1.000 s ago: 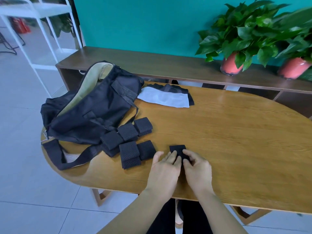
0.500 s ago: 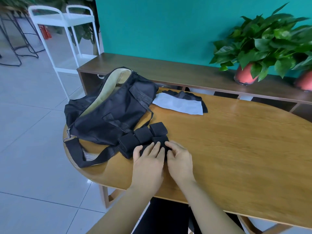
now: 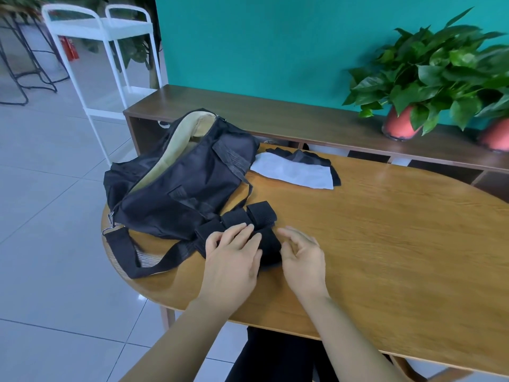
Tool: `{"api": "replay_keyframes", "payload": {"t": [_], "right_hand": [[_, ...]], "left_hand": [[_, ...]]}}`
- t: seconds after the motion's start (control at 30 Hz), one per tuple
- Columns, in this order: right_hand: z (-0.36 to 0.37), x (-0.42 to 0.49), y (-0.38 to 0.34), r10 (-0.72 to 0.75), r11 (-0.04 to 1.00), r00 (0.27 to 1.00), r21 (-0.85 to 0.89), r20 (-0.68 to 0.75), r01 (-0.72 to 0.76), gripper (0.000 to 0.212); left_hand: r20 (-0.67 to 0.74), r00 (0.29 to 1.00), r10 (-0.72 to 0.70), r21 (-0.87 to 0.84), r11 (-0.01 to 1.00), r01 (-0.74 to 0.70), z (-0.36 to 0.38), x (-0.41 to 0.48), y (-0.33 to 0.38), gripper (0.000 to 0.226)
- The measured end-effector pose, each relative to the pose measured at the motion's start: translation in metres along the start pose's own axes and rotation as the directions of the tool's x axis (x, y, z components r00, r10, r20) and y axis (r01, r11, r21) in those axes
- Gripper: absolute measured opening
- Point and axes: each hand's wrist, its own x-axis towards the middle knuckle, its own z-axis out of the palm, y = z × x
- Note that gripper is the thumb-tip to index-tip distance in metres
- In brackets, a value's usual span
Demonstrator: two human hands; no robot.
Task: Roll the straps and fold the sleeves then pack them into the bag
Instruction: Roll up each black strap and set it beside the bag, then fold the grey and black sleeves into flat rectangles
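Note:
A black bag (image 3: 179, 188) with a tan lining lies open at the table's left end, its shoulder strap (image 3: 154, 260) trailing toward the front edge. Several rolled black straps (image 3: 260, 215) cluster just in front of the bag. My left hand (image 3: 232, 256) rests flat on the near rolls, fingers straight. My right hand (image 3: 301, 253) sits beside the rightmost near roll (image 3: 271, 249), fingers loosely curled, touching its right edge. A white sleeve (image 3: 292, 170) lies flat behind, on top of a black sleeve (image 3: 308, 157).
The oval wooden table (image 3: 385, 244) stretches to the right. Behind it a low wooden shelf (image 3: 303, 125) carries potted plants (image 3: 424, 86) in red pots. A white metal rack (image 3: 102, 37) stands on the tiled floor at the back left.
Both hands slid a rolled strap leftward from the table's middle to the cluster beside the bag. The right hand's fingers have drawn back and curled beside it.

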Motion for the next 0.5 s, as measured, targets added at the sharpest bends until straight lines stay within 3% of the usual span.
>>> {"api": "replay_keyframes", "payload": {"t": [0.27, 0.5], "right_hand": [[-0.036, 0.056, 0.023, 0.059, 0.991, 0.998, -0.118, -0.035, -0.063, 0.033], [-0.05, 0.13, 0.055, 0.038, 0.927, 0.998, -0.375, 0.055, -0.015, 0.04]], "left_hand": [[0.026, 0.994, 0.102, 0.039, 0.994, -0.103, 0.012, 0.065, 0.021, 0.024], [0.224, 0.97, 0.092, 0.122, 0.985, -0.122, 0.038, 0.135, 0.029, 0.036]]}}
